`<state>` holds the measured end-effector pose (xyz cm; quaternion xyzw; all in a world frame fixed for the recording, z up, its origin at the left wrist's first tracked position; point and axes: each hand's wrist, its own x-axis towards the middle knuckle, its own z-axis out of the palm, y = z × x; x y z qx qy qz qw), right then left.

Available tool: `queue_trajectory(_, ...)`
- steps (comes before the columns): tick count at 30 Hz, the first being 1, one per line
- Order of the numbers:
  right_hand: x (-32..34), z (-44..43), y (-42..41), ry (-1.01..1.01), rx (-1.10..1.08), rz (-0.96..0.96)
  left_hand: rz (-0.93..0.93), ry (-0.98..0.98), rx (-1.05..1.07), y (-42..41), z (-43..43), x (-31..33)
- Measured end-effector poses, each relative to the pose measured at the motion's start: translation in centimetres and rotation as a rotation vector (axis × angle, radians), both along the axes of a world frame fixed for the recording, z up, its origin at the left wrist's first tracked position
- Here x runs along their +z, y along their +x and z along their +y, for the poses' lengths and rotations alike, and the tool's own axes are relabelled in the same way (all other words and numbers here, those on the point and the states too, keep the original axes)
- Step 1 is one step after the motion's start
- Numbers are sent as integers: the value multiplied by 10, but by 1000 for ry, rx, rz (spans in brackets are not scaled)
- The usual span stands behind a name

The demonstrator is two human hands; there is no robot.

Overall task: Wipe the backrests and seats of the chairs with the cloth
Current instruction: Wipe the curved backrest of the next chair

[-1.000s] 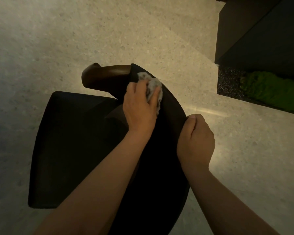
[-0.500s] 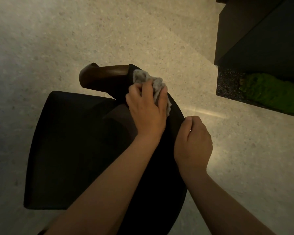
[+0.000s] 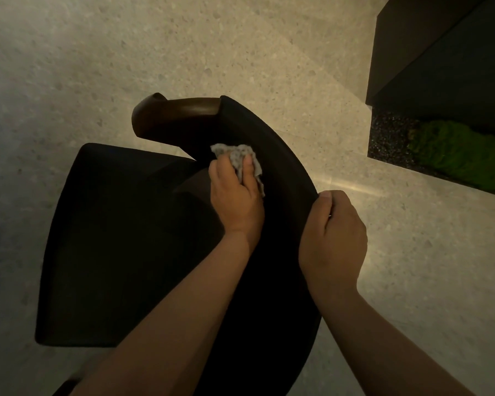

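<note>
Cloth (image 3: 238,157) now lower down the backrest (image 3: 284,170)

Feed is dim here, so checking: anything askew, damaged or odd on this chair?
Nothing stands out. The left hand holds the cloth against the backrest, the right hand grips its outer edge. The seat looks intact, though dim light hides fine detail.

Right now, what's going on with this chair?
A person is wiping a dark chair. The left hand holds a crumpled grey cloth against the inner face of the curved backrest, near the wooden armrest. The right hand grips the backrest's top edge. Neither of the hands is on the seat.
</note>
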<state>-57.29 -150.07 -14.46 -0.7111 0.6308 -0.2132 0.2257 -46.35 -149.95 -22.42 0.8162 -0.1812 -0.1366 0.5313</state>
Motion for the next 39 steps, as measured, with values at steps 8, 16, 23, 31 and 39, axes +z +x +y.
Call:
queue_trajectory(8,0,-1,0,-8,-1,-9,298,263,-14,4,32,-68)
queue_trajectory(16,0,0,0,-24,-3,16,568,405,-274,39,64,-67)
queue_trajectory(23,1,0,0,2,-10,33,-66,84,-106,34,21,41)
queue_trajectory(31,0,0,1,4,-8,46,-563,234,-331,32,-35,60)
queue_trajectory(39,1,0,1,21,0,32,-424,185,-133,64,-34,45)
